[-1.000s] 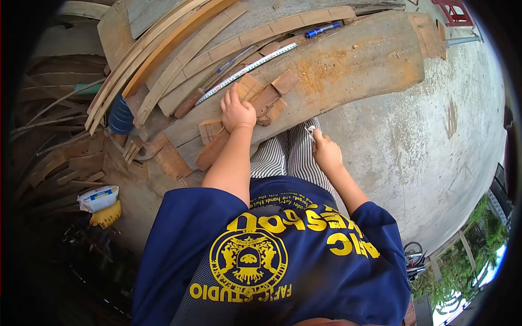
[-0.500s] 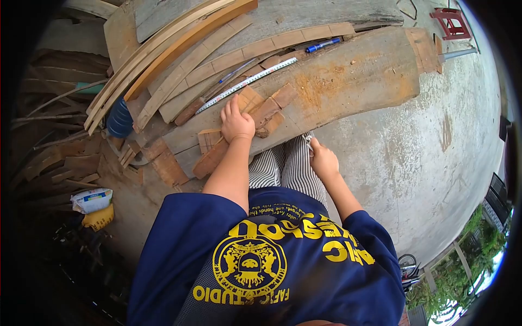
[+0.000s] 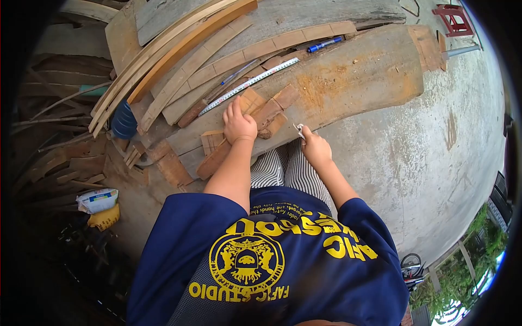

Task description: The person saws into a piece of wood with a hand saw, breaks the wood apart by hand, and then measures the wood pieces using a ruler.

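Note:
My left hand point(image 3: 240, 125) lies over a light wooden block point(image 3: 252, 101) on the broad plank point(image 3: 375, 73), its fingers curled on the block's left side. A darker strip of wood point(image 3: 276, 107) crosses that block just right of the hand. Beneath my left wrist are another small block point(image 3: 211, 140) and a reddish-brown wood piece point(image 3: 212, 161). At the plank's near edge, my right hand point(image 3: 317, 148) is closed on a small whitish object point(image 3: 299, 130), whose kind I cannot make out. Beyond the left hand lies a white tape measure point(image 3: 247, 84), stretched along the plank.
A blue marker point(image 3: 324, 44) and a thin blue pen point(image 3: 238, 71) lie near the tape. Curved wooden strips point(image 3: 190, 51) are stacked at the upper left, beside a blue container point(image 3: 124, 120). A red stool point(image 3: 454, 20) stands at the far right.
My right hand has risen from the striped trousers toward the plank's edge, and the whitish object now shows beyond its fingers. My left hand stays on the block.

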{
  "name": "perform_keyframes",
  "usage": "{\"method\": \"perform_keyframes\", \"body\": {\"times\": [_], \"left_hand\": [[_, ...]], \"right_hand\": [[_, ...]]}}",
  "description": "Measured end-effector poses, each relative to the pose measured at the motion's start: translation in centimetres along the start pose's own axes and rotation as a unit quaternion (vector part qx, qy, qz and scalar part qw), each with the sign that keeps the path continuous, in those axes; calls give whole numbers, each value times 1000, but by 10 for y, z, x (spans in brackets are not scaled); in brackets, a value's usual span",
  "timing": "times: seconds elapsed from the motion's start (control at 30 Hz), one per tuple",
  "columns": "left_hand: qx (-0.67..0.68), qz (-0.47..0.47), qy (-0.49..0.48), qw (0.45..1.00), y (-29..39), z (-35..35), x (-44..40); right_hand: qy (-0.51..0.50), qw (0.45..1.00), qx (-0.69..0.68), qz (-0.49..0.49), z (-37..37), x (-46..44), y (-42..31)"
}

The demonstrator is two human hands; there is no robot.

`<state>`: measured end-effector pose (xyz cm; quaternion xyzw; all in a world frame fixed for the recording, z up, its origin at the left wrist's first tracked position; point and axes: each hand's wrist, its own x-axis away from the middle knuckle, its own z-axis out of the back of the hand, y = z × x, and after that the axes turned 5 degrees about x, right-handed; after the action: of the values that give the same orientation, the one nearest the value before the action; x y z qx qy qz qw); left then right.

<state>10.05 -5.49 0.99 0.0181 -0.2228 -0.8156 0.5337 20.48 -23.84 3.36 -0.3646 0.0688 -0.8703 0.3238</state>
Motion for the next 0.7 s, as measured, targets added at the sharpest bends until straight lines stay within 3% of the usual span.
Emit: {"method": "perform_keyframes", "body": {"times": [0.13, 0.33, 0.5, 0.63, 0.7], "left_hand": [[-21, -4, -7, 1000, -3, -1, -1], [-26, 4, -18, 999, -2, -2, 0], [-28, -8, -5, 1000, -3, -3, -1], [-29, -1, -10, 1000, -2, -1, 1], [-29, 3, -13, 1000, -1, -1, -1]], "right_hand": [[20, 999, -23, 24, -7, -19, -3], [-24, 999, 11, -26, -14, 60, 55], [29, 999, -30, -12, -6, -5, -5], [29, 999, -12, 14, -17, 6, 16], [-5, 1000, -5, -22, -16, 40, 48]]}}
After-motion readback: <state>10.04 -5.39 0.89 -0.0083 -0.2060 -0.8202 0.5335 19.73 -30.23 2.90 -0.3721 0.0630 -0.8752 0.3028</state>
